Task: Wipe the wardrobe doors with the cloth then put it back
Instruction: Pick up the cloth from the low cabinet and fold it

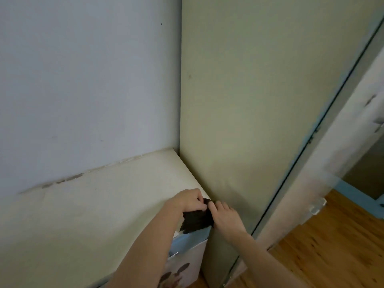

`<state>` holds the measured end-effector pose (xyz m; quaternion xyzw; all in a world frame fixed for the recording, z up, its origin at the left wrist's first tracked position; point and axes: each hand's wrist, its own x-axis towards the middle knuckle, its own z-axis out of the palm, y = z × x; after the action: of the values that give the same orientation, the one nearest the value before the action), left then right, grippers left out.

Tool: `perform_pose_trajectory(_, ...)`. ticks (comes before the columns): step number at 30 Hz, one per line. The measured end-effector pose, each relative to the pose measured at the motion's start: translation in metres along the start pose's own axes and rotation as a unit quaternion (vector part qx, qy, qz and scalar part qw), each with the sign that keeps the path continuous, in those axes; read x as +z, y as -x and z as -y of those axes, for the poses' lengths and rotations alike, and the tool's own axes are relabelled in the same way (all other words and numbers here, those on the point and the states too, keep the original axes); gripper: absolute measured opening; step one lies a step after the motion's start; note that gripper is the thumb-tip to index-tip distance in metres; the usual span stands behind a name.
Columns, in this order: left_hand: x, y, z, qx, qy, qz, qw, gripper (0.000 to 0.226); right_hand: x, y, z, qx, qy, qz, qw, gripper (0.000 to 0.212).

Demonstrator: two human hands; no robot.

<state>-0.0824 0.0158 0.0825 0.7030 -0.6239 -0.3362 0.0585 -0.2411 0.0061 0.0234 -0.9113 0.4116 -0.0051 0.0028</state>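
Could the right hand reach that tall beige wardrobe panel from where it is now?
Probably yes. The right hand, gripping the dark cloth together with the left hand, is right beside the wardrobe panel, with nothing between them.

Two bare forearms, hands (192, 199) seemingly ringless, no sleeves

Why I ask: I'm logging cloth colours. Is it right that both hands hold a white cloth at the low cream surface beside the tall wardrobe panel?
Not quite: the dark brown cloth isn't white. The head view shows the left hand and right hand holding it there.
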Motion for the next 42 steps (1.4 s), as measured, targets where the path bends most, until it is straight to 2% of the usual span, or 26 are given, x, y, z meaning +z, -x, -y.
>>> perform_pose_trajectory(3, 0.011, 0.019, -0.035, 0.012, 0.024, -0.045, 0.999, 0.024, -0.003, 0.036, -0.016, 0.001, -0.004, -0.022, 1.000, 0.045)
perform_pose_trajectory(5, 0.021, 0.031, -0.058, 0.012, 0.013, -0.071, 0.997, 0.028, -0.007, 0.054, -0.027, -0.007, -0.011, -0.037, 0.999, 0.046)
perform_pose_trajectory(8, 0.037, 0.048, -0.095, 0.001, -0.006, -0.077, 0.997, 0.038, -0.013, 0.082, -0.045, -0.018, 0.000, -0.064, 0.998, 0.049)
perform_pose_trajectory(13, 0.057, 0.075, -0.167, 0.053, -0.048, -0.079, 0.994, 0.031, -0.033, 0.137, -0.080, -0.027, 0.002, -0.106, 0.994, 0.051)
perform_pose_trajectory(15, 0.059, 0.079, -0.200, 0.081, -0.071, -0.092, 0.990, 0.030, -0.044, 0.155, -0.098, -0.011, -0.008, -0.135, 0.991, 0.054)
perform_pose_trajectory(20, 0.043, 0.089, -0.290, 0.164, -0.110, -0.152, 0.968, 0.029, -0.083, 0.176, -0.149, 0.051, -0.043, -0.270, 0.960, 0.072)
perform_pose_trajectory(25, 0.002, 0.105, -0.373, 0.248, -0.125, -0.287, 0.917, 0.026, -0.150, 0.173, -0.187, 0.095, -0.091, -0.417, 0.899, 0.069)
perform_pose_trajectory(29, -0.036, 0.117, -0.416, 0.294, -0.070, -0.380, 0.874, 0.028, -0.201, 0.160, -0.199, 0.076, -0.143, -0.529, 0.833, 0.070)
perform_pose_trajectory(32, -0.064, 0.118, -0.435, 0.313, 0.008, -0.404, 0.860, 0.027, -0.239, 0.149, -0.204, 0.083, -0.150, -0.559, 0.811, 0.057)
perform_pose_trajectory(34, -0.084, 0.118, -0.445, 0.333, 0.057, -0.417, 0.844, 0.029, -0.264, 0.141, -0.211, 0.089, -0.143, -0.566, 0.807, 0.059)
perform_pose_trajectory(39, -0.118, 0.126, -0.469, 0.407, 0.195, -0.476, 0.755, 0.036, -0.328, 0.116, -0.225, 0.028, -0.148, -0.627, 0.765, 0.059)
perform_pose_trajectory(42, -0.143, 0.132, -0.490, 0.460, 0.228, -0.503, 0.695, 0.037, -0.371, 0.093, -0.234, -0.008, -0.126, -0.672, 0.729, 0.056)
